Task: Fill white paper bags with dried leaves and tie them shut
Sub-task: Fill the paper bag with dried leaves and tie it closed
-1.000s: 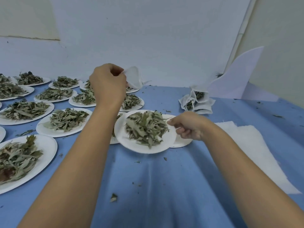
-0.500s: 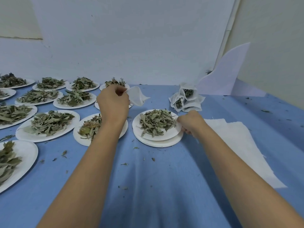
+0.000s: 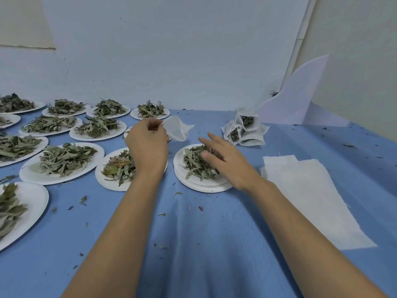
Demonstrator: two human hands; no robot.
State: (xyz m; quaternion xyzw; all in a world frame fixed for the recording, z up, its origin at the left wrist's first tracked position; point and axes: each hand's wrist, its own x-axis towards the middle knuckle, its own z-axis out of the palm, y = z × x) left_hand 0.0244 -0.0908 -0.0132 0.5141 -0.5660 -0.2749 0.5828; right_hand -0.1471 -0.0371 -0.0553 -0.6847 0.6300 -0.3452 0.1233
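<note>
Your left hand (image 3: 148,147) is curled, thumb and fingers pinching the rim of a small empty white paper bag (image 3: 178,130). It holds the bag clear of the blue cloth-covered table (image 3: 193,244), mouth turned toward your other hand, so the bag can take leaves without being set down.

Your right hand (image 3: 225,162) is spread open, fingers straight, palm down over the heap of dried grey-green leaves (image 3: 193,164). The heap sits on the nearest round white paper plate (image 3: 193,182), the top one of a short stack. The hand grips nothing. Whether its fingertips already touch the heap is hard to tell, since the hand covers that spot. I judge you are about to gather a pinch for the bag, and with the plate just beside it, the carry is short.

A cluster of filled white bags (image 3: 245,130) stands further back, out of the way. Flat white paper sheets (image 3: 311,190) lie to your right, near the plate. More leaf-laden white plates (image 3: 34,175) wait in rows on your left.
</note>
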